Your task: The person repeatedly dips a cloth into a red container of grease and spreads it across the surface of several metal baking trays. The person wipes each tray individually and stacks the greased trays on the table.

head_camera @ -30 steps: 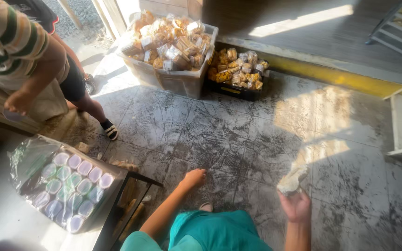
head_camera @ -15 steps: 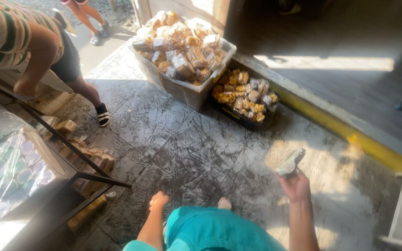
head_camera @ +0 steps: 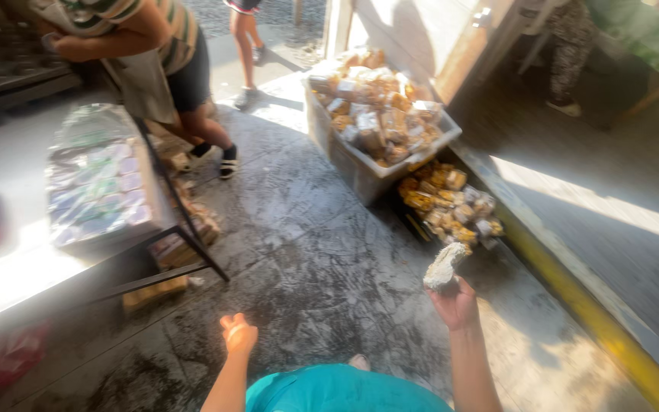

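Note:
My right hand [head_camera: 456,303] is raised in front of me and grips a pale, crumbly lump [head_camera: 445,266], holding it up above the grey floor. My left hand [head_camera: 239,333] hangs lower to the left with its fingers curled in and nothing in it. Just beyond the lump a low dark crate [head_camera: 451,202] is filled with several wrapped yellow-brown packets. Behind it stands a bigger grey bin [head_camera: 342,160] heaped with similar wrapped packets. My teal shirt shows at the bottom edge.
A table [head_camera: 9,191] on the left carries a clear-wrapped tray of small cups [head_camera: 97,183]. A person in a striped top [head_camera: 146,46] leans over it. Stacked packets [head_camera: 154,290] lie under the table. A yellow-edged step [head_camera: 596,313] runs along the right.
The view has swung left and forward: the bin and crate are nearer, the table is more in sight. My right hand still holds the lump; my left hand has curled shut.

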